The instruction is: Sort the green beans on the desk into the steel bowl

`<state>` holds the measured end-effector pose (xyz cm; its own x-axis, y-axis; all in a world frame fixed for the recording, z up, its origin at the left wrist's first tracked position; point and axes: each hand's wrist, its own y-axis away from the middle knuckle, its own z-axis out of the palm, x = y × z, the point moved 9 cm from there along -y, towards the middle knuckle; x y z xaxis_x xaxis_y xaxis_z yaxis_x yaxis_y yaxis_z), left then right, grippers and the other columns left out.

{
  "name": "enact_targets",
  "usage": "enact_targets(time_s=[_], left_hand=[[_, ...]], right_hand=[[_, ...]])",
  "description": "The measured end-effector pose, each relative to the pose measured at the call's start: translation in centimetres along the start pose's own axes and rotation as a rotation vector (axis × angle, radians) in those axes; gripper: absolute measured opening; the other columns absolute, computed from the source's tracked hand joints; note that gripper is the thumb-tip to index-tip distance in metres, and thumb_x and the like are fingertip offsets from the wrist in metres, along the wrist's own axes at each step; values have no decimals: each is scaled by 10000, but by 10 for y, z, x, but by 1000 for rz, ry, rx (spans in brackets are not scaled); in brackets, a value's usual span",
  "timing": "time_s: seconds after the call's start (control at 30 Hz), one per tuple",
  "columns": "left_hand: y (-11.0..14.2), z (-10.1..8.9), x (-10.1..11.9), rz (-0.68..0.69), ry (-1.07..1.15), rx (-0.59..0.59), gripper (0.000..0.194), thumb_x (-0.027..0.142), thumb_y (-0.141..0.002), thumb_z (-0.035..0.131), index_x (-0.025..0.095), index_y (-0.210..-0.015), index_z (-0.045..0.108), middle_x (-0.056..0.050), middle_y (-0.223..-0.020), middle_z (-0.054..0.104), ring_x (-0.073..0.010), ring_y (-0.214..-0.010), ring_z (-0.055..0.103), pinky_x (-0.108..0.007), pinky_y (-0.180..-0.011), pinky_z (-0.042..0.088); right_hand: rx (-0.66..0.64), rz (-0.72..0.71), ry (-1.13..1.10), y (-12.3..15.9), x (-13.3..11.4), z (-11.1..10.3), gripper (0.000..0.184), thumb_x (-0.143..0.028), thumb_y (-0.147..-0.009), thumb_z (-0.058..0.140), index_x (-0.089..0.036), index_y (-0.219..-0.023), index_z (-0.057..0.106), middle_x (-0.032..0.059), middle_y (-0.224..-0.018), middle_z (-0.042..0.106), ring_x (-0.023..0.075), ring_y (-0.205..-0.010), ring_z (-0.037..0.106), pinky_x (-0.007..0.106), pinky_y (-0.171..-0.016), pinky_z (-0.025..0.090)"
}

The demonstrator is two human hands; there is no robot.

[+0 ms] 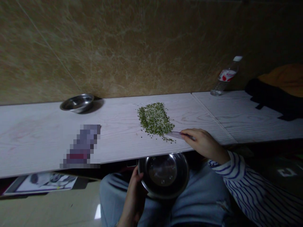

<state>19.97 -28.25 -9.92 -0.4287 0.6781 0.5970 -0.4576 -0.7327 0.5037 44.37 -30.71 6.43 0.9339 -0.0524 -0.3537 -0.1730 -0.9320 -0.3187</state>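
A patch of small green mung beans (155,118) lies spread on the white wood-grain tabletop, with pale specks showing among them. My right hand (204,143) grips a small knife (176,135), its pale blade touching the near right edge of the beans. Several loose beans lie by the blade. Below the table edge, my left hand (136,192) holds the left rim of a metal bowl (182,187) above my lap. The bowl's mouth faces up, and I make out no beans in it.
A smaller metal bowl (79,103) stands tilted at the back left. In front of it lies a blurred-out object (82,145). A clear plastic bottle (224,77) leans toward the wall at the back right, beside dark and orange cloth (279,85).
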Motion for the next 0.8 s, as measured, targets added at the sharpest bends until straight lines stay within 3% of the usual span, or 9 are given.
enact_targets(time_s=[0.23, 0.6, 0.8], left_hand=[[0, 4, 3, 38, -12, 17, 386, 286, -707, 709, 229, -1088, 692, -79, -1059, 739, -343, -1115, 632, -473, -974, 461], [0, 6, 2, 38, -10, 52, 484, 306, -658, 731, 221, -1131, 679, -94, -1103, 727, -379, -1130, 617, -504, -959, 467], [-1, 8, 0, 31, -4, 28, 425, 288, -680, 712, 229, -1099, 682, -78, -1077, 732, -354, -1131, 617, -475, -963, 461]], right_hand=[[12, -50, 22, 6, -18, 3, 151, -193, -907, 578, -209, -969, 715, 38, -987, 759, 198, -884, 708, 313, -817, 537], [-1, -118, 5, 15, -46, 5, 147, -148, -882, 605, -205, -970, 707, 28, -937, 762, 185, -840, 706, 312, -790, 536], [-32, -147, -21, 21, -60, 7, 133, -167, -891, 604, -205, -969, 706, 20, -922, 759, 177, -833, 704, 317, -770, 533]])
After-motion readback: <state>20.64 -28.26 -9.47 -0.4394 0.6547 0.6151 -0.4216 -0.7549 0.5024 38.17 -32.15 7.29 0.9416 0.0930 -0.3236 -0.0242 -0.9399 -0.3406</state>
